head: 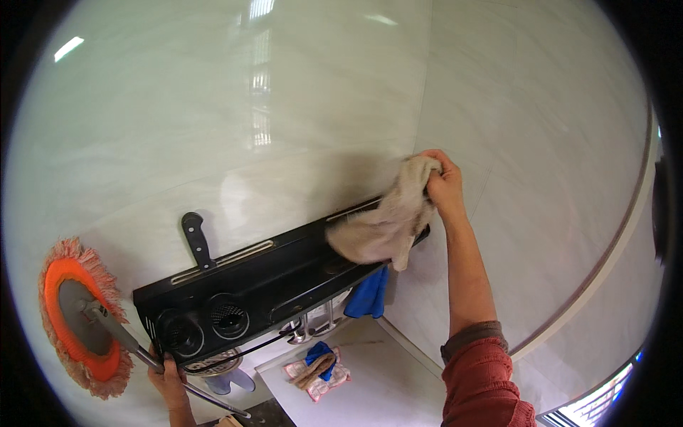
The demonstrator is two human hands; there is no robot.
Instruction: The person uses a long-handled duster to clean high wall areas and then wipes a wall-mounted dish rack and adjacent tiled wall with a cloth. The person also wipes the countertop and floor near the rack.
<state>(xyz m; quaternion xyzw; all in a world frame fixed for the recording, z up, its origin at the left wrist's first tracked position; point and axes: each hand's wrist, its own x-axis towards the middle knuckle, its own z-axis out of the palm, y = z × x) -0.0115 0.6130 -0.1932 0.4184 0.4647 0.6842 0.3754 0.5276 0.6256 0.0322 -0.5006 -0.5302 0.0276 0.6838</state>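
Observation:
My right hand [447,184] grips a beige cloth [397,213], which hangs down over the right end of a black wall-mounted kitchen rack [288,267]. The cloth is partly blurred. At the rack's lower left corner, my left hand [169,379] is closed around the metal pole of a mop [85,317] with an orange and pink fringed head. Whether those fingers also touch the rack I cannot tell. A black-handled knife [197,240] stands upright in the rack's slot. Two round perforated holders [229,316] sit at the rack's left end.
A blue cloth [368,293] hangs below the rack, near metal utensils [301,331]. Lower down, folded blue, brown and pink-edged cloths [320,371] lie on a white surface [400,384]. A strainer [213,363] hangs beneath the left end. Pale glossy walls [331,80] meet in a corner behind.

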